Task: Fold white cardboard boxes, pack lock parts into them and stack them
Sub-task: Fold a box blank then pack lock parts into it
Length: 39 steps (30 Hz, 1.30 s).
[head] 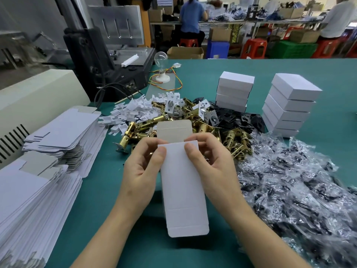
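A flat, unfolded white cardboard box [183, 186] hangs above the green table in the middle of the head view, its grey top flap pointing away from me. My left hand [144, 167] pinches its upper left edge and my right hand [208, 161] pinches its upper right edge, thumbs on the white face. Behind it lies a heap of brass lock latches [204, 130] mixed with white card inserts [133, 111] and black plates [237, 117]. Two stacks of folded white boxes [233, 91] [287, 105] stand at the back right.
Piles of flat box blanks [38, 171] fill the left side. Small plastic bags of dark parts [301, 182] cover the right. A beige machine [34, 97], a black machine [108, 60] and a light bulb [161, 59] stand behind. People work at far tables.
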### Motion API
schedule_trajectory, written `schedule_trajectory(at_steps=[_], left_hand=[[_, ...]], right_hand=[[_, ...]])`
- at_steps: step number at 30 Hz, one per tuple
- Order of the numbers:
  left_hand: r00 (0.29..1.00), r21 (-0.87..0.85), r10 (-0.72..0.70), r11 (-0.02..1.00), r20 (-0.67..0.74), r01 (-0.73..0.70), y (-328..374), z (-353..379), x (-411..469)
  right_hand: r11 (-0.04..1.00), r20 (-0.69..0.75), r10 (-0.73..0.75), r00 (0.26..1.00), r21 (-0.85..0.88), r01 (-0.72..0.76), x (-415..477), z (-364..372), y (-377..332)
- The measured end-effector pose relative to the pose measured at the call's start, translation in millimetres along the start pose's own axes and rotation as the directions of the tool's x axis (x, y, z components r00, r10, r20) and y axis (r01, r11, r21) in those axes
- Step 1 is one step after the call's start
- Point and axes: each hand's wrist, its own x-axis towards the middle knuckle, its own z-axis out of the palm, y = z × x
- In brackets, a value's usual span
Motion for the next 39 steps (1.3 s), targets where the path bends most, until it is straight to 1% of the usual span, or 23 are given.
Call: schedule_trajectory(at_steps=[5, 9, 13, 17, 19, 20, 22, 26, 28, 30, 35, 39], left_hand=[[0.998, 0.088, 0.067, 0.994, 0.012, -0.068, -0.3, 1.2, 1.4], [0.988, 0.185, 0.153, 0.972, -0.016, -0.147, 1.5, 0.3, 0.3], [0.984, 0.138, 0.176, 0.975, -0.025, -0.171, 2.3, 1.7, -2.4], [0.985, 0.189, 0.171, 0.967, 0.012, -0.170, 4.3, -1.6, -1.2], [0.989, 0.179, 0.143, 0.973, 0.024, -0.145, 4.8, -2.4, -1.7], [0.994, 0.146, 0.110, 0.983, 0.029, -0.113, 5.2, -2.3, -2.0], [0.999, 0.062, 0.030, 0.998, 0.044, -0.032, 5.1, -2.4, -1.0], [0.987, -0.010, -0.116, 0.993, 0.109, 0.117, 5.6, -6.6, 3.6], [0.970, -0.011, -0.180, 0.983, 0.165, 0.184, 6.5, -8.9, 5.2], [0.954, 0.005, -0.217, 0.975, 0.208, 0.221, 6.0, -11.1, 5.7], [0.956, 0.035, -0.233, 0.972, 0.178, 0.231, 6.1, -15.3, 7.1], [0.942, 0.010, -0.311, 0.950, 0.122, 0.313, 4.3, -14.0, 6.0]], right_hand=[[1.000, 0.010, 0.022, 1.000, -0.022, -0.022, 1.1, -1.0, 1.7], [0.999, 0.016, 0.035, 0.999, -0.021, -0.035, 1.4, -1.2, 3.0], [0.999, -0.007, 0.039, 0.999, -0.020, -0.039, 1.8, -1.5, 4.5], [0.996, -0.056, 0.084, 0.995, 0.047, -0.081, 3.1, -3.3, 4.7], [0.998, -0.032, 0.066, 0.997, 0.010, -0.066, 3.7, -4.3, 4.1], [0.998, -0.017, 0.060, 0.998, -0.003, -0.060, 3.6, -4.5, 4.0], [0.998, 0.013, 0.044, 0.999, -0.042, -0.043, 3.0, -3.8, 4.3], [0.990, 0.051, 0.018, 0.999, -0.137, -0.011, 0.8, -2.1, 5.0], [0.987, 0.047, 0.014, 0.999, -0.159, -0.007, 1.3, -3.4, 5.1], [0.985, 0.059, 0.027, 0.998, -0.173, -0.016, 2.0, -5.3, 5.5], [0.986, 0.114, 0.061, 0.992, -0.163, -0.042, 1.5, -4.1, 6.2], [0.989, 0.140, 0.085, 0.986, -0.133, -0.066, 1.9, -4.5, 8.6]])
